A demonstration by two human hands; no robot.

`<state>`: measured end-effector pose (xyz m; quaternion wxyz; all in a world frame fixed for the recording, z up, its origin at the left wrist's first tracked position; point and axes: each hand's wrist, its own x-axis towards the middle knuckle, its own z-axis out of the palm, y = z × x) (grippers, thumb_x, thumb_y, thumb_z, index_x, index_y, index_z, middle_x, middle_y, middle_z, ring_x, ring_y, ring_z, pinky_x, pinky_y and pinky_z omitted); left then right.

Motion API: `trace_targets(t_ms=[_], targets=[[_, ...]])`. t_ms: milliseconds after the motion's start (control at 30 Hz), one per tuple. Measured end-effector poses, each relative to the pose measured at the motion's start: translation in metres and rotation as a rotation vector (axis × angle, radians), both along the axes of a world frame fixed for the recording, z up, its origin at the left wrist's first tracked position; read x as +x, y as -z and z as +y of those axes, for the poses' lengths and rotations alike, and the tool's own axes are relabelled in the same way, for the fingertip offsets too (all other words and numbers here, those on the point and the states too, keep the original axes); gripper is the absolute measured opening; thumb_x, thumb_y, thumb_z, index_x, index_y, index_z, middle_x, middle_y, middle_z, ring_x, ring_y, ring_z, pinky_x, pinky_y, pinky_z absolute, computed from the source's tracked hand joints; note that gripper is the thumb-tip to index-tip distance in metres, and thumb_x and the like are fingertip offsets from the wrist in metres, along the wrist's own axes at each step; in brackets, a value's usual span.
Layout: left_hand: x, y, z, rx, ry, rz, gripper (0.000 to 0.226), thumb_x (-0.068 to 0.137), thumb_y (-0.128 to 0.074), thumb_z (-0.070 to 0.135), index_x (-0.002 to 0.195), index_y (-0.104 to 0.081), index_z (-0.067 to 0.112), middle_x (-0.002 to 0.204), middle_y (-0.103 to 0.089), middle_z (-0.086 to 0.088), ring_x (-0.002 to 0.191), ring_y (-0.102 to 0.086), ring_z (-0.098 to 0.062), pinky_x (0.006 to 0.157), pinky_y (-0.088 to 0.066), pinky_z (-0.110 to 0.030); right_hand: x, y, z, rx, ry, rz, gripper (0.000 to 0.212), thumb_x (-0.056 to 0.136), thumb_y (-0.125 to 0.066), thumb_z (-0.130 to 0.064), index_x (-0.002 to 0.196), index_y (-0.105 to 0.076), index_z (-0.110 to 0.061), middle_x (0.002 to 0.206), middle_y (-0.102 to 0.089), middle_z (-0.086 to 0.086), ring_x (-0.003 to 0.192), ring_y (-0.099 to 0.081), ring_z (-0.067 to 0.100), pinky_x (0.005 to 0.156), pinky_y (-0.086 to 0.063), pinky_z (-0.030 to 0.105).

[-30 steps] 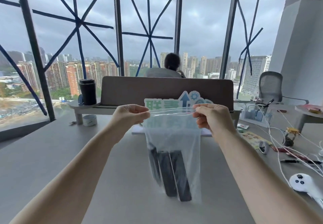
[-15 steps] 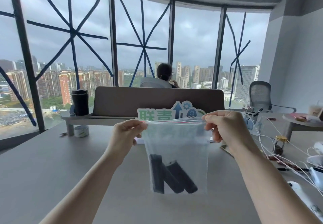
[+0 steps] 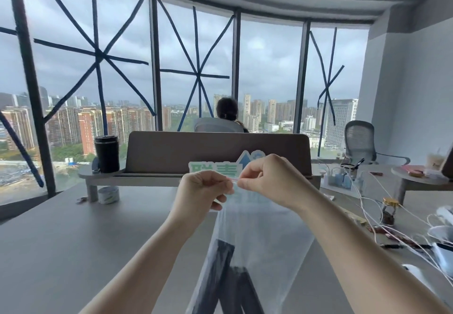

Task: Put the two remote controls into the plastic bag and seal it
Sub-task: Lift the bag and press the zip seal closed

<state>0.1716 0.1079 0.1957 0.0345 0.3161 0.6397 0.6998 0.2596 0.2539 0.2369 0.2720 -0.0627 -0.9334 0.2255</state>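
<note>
Our left hand (image 3: 204,192) and right hand (image 3: 263,181), far apart a moment ago, now pinch the bag (image 3: 259,245) top together at its strip, both remotes (image 3: 228,279) inside, so sealing is underway

The table (image 3: 73,252) lies bare to the left of the hanging plastic bag (image 3: 264,245), giving open passage there. To the right, white cables (image 3: 367,206) and a small jar (image 3: 389,210) crowd the surface. A brown divider panel (image 3: 171,152) closes the far side.
</note>
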Motion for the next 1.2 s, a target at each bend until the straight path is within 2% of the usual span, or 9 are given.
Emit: trace_targets(t_ms=[133, 267, 433, 500, 633, 800, 967, 1100, 1200], targets=[[-0.002, -0.006, -0.005, -0.005, 0.007, 0.002, 0.003, 0.075, -0.071, -0.001, 0.077, -0.07, -0.003, 0.06, -0.069, -0.005, 0.048, -0.052, -0.012, 0.043, -0.045, -0.022, -0.008, -0.008, -0.003, -0.015, -0.01, -0.056, 0.025, 0.057, -0.064, -0.062, 0.071, -0.074, -0.043, 0.062, -0.069, -0.018, 0.092, -0.06, 0.015, 0.088, -0.052, 0.047], [-0.005, -0.009, -0.007, -0.026, -0.019, 0.017, 0.002, 0.075, -0.071, 0.0, 0.077, -0.071, -0.002, 0.06, -0.07, -0.004, 0.048, -0.052, -0.011, 0.043, -0.044, -0.021, -0.013, -0.012, -0.006, 0.005, -0.009, -0.071, 0.031, 0.05, -0.057, -0.064, 0.071, -0.073, -0.047, 0.062, -0.068, -0.017, 0.089, -0.059, 0.014, 0.087, -0.054, 0.049], [-0.006, -0.012, -0.007, -0.049, -0.028, 0.034, 0.008, 0.076, -0.07, -0.001, 0.071, -0.071, 0.006, 0.059, -0.07, -0.003, 0.048, -0.052, -0.009, 0.044, -0.043, -0.022, -0.015, -0.013, -0.008, 0.016, -0.021, -0.073, 0.017, 0.067, -0.067, -0.045, 0.07, -0.074, -0.031, 0.062, -0.065, -0.011, 0.078, -0.056, 0.01, 0.075, -0.057, 0.039], [-0.005, -0.012, -0.007, -0.05, -0.032, 0.033, 0.013, 0.076, -0.069, -0.001, 0.067, -0.07, 0.009, 0.058, -0.07, -0.002, 0.048, -0.052, -0.009, 0.044, -0.042, -0.022, -0.015, -0.013, -0.009, 0.043, -0.061, -0.072, 0.016, 0.079, -0.07, -0.029, 0.066, -0.072, -0.019, 0.06, -0.062, -0.01, 0.064, -0.054, 0.002, 0.064, -0.049, 0.026], [-0.005, -0.013, -0.006, -0.051, -0.043, 0.043, 0.016, 0.076, -0.067, -0.002, 0.065, -0.069, 0.01, 0.058, -0.068, -0.003, 0.046, -0.048, -0.008, 0.041, -0.039, -0.02, -0.016, -0.014, -0.013, 0.066, -0.102, -0.103, 0.019, 0.085, -0.067, -0.02, 0.066, -0.067, -0.022, 0.062, -0.058, -0.011, 0.059, -0.051, 0.0, 0.059, -0.038, 0.018], [-0.005, -0.011, -0.003, -0.019, -0.049, 0.046, 0.023, 0.078, -0.064, -0.003, 0.06, -0.066, 0.011, 0.056, -0.064, -0.003, 0.041, -0.042, -0.005, 0.042, -0.033, -0.013, -0.012, -0.015, -0.019, 0.111, -0.101, -0.156, 0.02, 0.092, -0.059, -0.024, 0.08, -0.07, -0.012, 0.073, -0.056, -0.009, 0.082, -0.056, 0.014, 0.065, -0.042, 0.026], [-0.01, -0.006, -0.004, 0.038, -0.145, 0.002, 0.021, 0.077, -0.059, -0.007, 0.063, -0.067, 0.007, 0.06, -0.063, -0.006, 0.037, -0.043, 0.0, 0.045, -0.033, -0.015, -0.01, -0.003, -0.015, 0.201, 0.01, -0.174, 0.021, 0.095, -0.051, -0.034, 0.078, -0.06, -0.026, 0.07, -0.054, -0.011, 0.08, -0.058, 0.019, 0.072, -0.044, 0.036], [-0.021, -0.003, -0.014, 0.067, -0.234, 0.006, 0.015, 0.079, -0.063, -0.001, 0.066, -0.068, 0.007, 0.064, -0.065, -0.007, 0.037, -0.043, 0.0, 0.05, -0.034, -0.02, 0.0, 0.01, -0.003, 0.222, 0.061, -0.15, 0.022, 0.096, -0.049, -0.034, 0.082, -0.061, -0.022, 0.079, -0.058, -0.009, 0.081, -0.057, 0.02, 0.069, -0.041, 0.034], [-0.032, -0.005, -0.02, 0.089, -0.282, 0.0, 0.014, 0.079, -0.063, -0.002, 0.068, -0.069, 0.005, 0.066, -0.065, -0.009, 0.036, -0.044, 0.0, 0.045, -0.035, -0.014, 0.006, 0.014, 0.001, 0.263, 0.059, -0.12, 0.021, 0.097, -0.048, -0.031, 0.086, -0.062, -0.019, 0.081, -0.055, -0.012, 0.082, -0.055, 0.018, 0.071, -0.04, 0.033]])
